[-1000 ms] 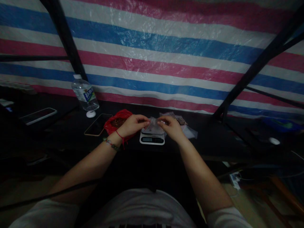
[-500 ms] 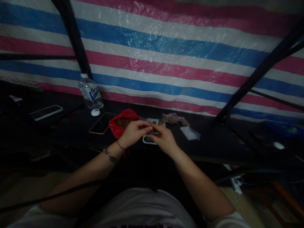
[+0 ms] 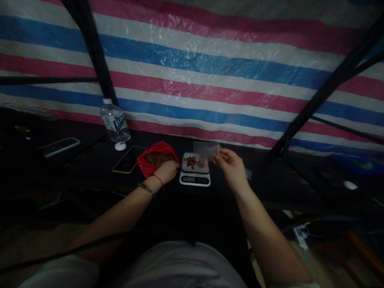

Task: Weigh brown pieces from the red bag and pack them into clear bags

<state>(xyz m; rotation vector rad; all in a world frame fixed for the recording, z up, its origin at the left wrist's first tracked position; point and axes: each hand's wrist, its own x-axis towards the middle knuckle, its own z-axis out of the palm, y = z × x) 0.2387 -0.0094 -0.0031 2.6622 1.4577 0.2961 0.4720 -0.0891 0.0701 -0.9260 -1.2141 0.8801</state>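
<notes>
Your right hand (image 3: 231, 168) is raised above the counter (image 3: 90, 168), just right of the digital scale (image 3: 195, 174). Its fingers (image 3: 218, 157) are pinched closed on the right edge of a small clear plastic bag (image 3: 205, 149), which hangs in the air above the far right part of the scale platform, clear of it. The bag looks flat; contents cannot be made out.

Your left hand (image 3: 168, 171) rests low at the near edge of the red plastic bag (image 3: 156, 160), touching it, just left of the scale. The fingers are curled, knuckles up; whether they grip anything cannot be told in this light. A red string and a beaded bracelet (image 3: 146, 188) sit on that wrist.

The red bag lies open, with brown granular material (image 3: 158, 158) showing inside. A small heap of similar brown bits (image 3: 191, 161) sits on the scale platform. The display is dark and unreadable.

Left of the red bag: a smartphone (image 3: 129, 159) face up, then a small white round object (image 3: 120, 146), and behind it a water bottle (image 3: 115, 121) upright against the striped tarpaulin (image 3: 210, 72). A second phone (image 3: 59, 146) lies well apart at the far left.
</notes>
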